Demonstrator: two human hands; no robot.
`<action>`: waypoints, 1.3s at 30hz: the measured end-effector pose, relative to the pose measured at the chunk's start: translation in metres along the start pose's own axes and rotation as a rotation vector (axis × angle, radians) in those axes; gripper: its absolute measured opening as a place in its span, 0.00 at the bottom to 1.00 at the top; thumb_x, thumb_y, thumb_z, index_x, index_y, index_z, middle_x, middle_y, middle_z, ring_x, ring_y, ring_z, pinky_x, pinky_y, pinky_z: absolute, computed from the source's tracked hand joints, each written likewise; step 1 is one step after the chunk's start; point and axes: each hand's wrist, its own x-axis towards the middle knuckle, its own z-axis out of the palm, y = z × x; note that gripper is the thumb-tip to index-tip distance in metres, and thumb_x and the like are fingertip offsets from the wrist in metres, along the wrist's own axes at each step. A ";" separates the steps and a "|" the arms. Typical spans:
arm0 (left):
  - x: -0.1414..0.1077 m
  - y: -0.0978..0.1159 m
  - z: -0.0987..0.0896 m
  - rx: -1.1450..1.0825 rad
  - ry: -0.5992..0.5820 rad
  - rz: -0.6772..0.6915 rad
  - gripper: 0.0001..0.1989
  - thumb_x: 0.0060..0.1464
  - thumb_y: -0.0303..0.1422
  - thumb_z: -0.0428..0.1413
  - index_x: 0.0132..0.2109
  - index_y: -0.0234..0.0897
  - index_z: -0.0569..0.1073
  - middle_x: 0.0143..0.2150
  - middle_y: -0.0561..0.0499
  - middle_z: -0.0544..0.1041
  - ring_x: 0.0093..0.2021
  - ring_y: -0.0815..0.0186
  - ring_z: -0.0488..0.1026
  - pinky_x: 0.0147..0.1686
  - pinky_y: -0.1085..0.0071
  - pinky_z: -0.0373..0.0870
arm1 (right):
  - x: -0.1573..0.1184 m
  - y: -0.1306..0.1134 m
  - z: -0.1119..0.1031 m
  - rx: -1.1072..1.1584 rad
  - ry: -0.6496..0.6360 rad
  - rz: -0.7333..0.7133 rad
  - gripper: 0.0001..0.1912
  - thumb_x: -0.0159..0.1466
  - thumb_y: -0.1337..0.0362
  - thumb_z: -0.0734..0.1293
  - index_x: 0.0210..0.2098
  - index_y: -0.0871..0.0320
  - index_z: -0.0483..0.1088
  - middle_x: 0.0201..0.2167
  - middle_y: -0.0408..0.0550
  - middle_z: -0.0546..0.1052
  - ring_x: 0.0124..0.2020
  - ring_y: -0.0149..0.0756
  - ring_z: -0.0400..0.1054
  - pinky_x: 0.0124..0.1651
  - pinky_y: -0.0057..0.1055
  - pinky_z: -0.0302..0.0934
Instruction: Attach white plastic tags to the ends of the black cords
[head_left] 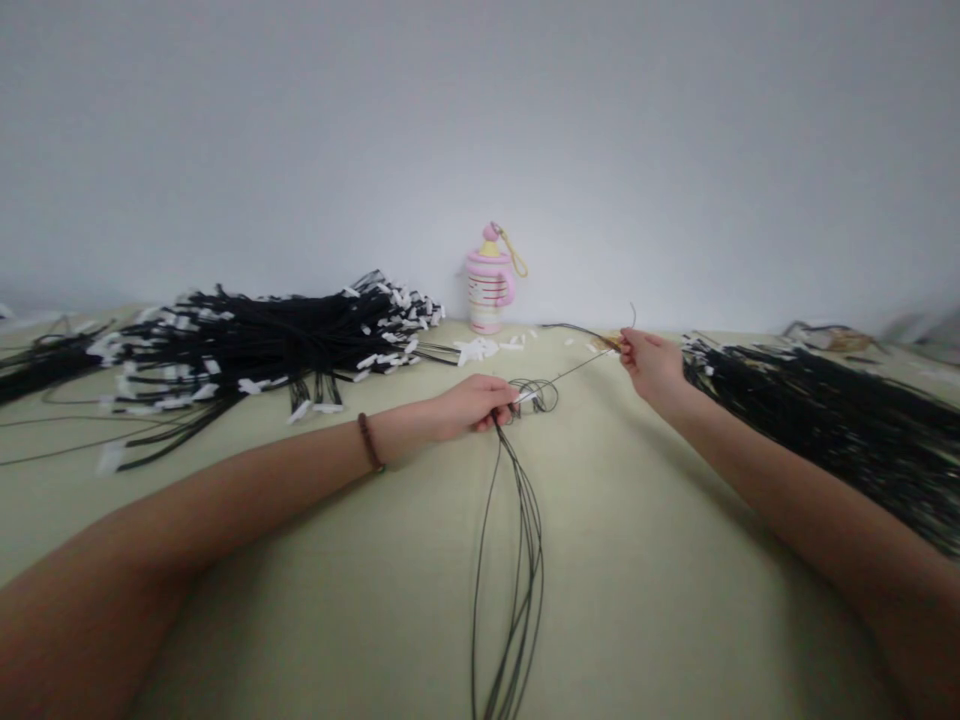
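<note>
Cords (519,535), thin and black, trail in long loops from the left hand (480,402), its thumb and fingers pinched around the bunch at a narrow white tab (526,396). Over the pale green tabletop (390,600), the right hand (652,362) nips a single thin dark strand (585,367) near its tip; it runs straight between the hands, seemingly held taut to stand clear of the small dark coil (557,398) by the left fingertips.

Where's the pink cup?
In the head view, the pink cup stands by the wall near the middle, beyond the left hand, right of a black wire pile.
</note>
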 end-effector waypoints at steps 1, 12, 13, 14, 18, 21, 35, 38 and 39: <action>0.000 0.000 0.000 -0.004 0.000 -0.002 0.15 0.50 0.41 0.49 0.32 0.31 0.67 0.20 0.55 0.63 0.16 0.78 0.55 0.14 0.80 0.49 | 0.002 -0.002 -0.002 -0.004 0.014 0.016 0.06 0.51 0.73 0.65 0.21 0.62 0.63 0.18 0.40 0.65 0.16 0.18 0.55 0.14 0.15 0.48; 0.001 0.001 -0.001 -0.027 0.002 -0.020 0.13 0.50 0.39 0.50 0.29 0.31 0.66 0.19 0.56 0.63 0.14 0.78 0.55 0.13 0.80 0.48 | 0.014 -0.025 -0.007 -0.036 0.098 0.013 0.03 0.53 0.71 0.60 0.23 0.61 0.61 0.13 0.36 0.59 0.11 0.18 0.49 0.12 0.16 0.41; 0.000 0.001 -0.001 -0.029 0.006 -0.023 0.12 0.50 0.39 0.50 0.29 0.32 0.65 0.19 0.56 0.63 0.14 0.78 0.55 0.13 0.80 0.48 | 0.014 -0.023 -0.008 -0.065 0.115 -0.013 0.03 0.52 0.71 0.61 0.22 0.61 0.61 0.12 0.36 0.59 0.11 0.19 0.48 0.12 0.17 0.40; 0.000 0.001 -0.001 -0.035 0.009 -0.024 0.12 0.50 0.38 0.51 0.29 0.31 0.65 0.19 0.55 0.64 0.14 0.78 0.55 0.13 0.80 0.48 | 0.013 -0.021 -0.008 -0.101 0.120 -0.040 0.03 0.51 0.71 0.61 0.21 0.61 0.61 0.13 0.36 0.59 0.12 0.19 0.49 0.12 0.18 0.40; 0.003 -0.001 -0.004 -0.096 0.042 -0.005 0.12 0.49 0.38 0.51 0.30 0.31 0.66 0.19 0.55 0.64 0.14 0.79 0.54 0.12 0.80 0.46 | -0.016 0.003 0.004 -0.318 -0.041 -0.199 0.05 0.49 0.69 0.60 0.18 0.62 0.62 0.12 0.38 0.60 0.14 0.22 0.51 0.15 0.20 0.43; 0.005 -0.002 -0.005 -0.168 0.077 -0.023 0.11 0.50 0.36 0.51 0.29 0.30 0.66 0.19 0.55 0.62 0.14 0.79 0.53 0.12 0.81 0.43 | -0.056 0.022 0.018 -0.565 -0.278 -0.321 0.10 0.52 0.67 0.58 0.16 0.61 0.62 0.11 0.38 0.58 0.16 0.24 0.51 0.18 0.22 0.44; 0.007 -0.002 -0.005 -0.223 0.119 -0.042 0.09 0.50 0.34 0.51 0.28 0.30 0.65 0.17 0.54 0.64 0.13 0.78 0.54 0.11 0.81 0.42 | -0.106 0.030 0.025 -0.986 -0.700 -0.607 0.13 0.54 0.67 0.55 0.14 0.61 0.55 0.13 0.39 0.56 0.17 0.24 0.52 0.22 0.22 0.43; 0.006 -0.003 -0.005 -0.220 0.110 -0.033 0.09 0.50 0.34 0.51 0.28 0.30 0.65 0.17 0.54 0.64 0.13 0.78 0.55 0.11 0.81 0.42 | -0.107 0.030 0.026 -0.997 -0.693 -0.607 0.13 0.54 0.67 0.55 0.14 0.61 0.55 0.13 0.39 0.56 0.18 0.24 0.53 0.23 0.22 0.43; 0.006 -0.003 -0.005 -0.218 0.111 -0.030 0.09 0.50 0.34 0.51 0.28 0.30 0.65 0.17 0.54 0.64 0.13 0.78 0.54 0.11 0.81 0.42 | -0.108 0.029 0.026 -1.000 -0.693 -0.606 0.13 0.54 0.67 0.55 0.14 0.61 0.55 0.13 0.39 0.56 0.18 0.24 0.53 0.23 0.22 0.43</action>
